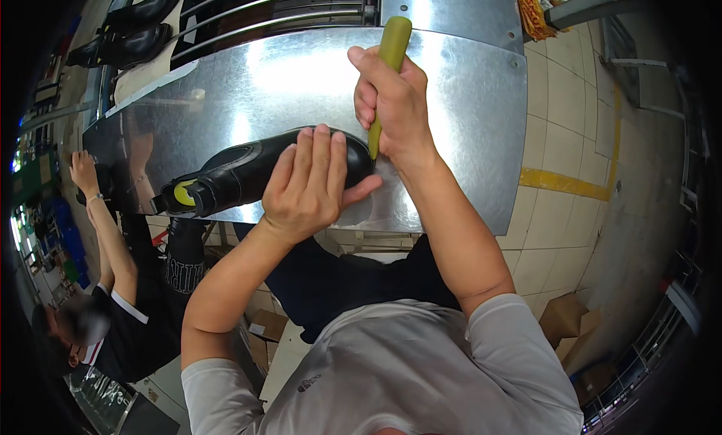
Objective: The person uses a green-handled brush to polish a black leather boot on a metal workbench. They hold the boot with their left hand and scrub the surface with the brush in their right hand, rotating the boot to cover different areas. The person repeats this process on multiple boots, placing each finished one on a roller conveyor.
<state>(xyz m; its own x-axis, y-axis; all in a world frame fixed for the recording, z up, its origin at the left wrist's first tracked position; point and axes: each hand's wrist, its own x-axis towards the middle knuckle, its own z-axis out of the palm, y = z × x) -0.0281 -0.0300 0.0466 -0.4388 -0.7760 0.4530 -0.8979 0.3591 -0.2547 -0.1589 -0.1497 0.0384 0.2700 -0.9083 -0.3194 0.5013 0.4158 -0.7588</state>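
A black ankle boot (256, 168) lies on the metal tabletop, its toe to the right and its opening with a yellow-green lining to the left. My left hand (310, 180) clasps the front of the boot, fingers laid across it and thumb stretched along the near side by the toe. In my right hand (395, 96) is a slim yellow-green hand tool (395, 42), gripped in a fist with the thumb along it. Its thick end points away from me; the narrow end comes down at the boot's toe. The exact tip is too small to make out.
Metal rollers (278, 15) run beyond the tabletop (474, 134). More black shoes (139, 44) stand at the far left. A co-worker (120, 314) is on the left, one arm raised to the table. Cardboard boxes (564, 318) sit on the floor at right.
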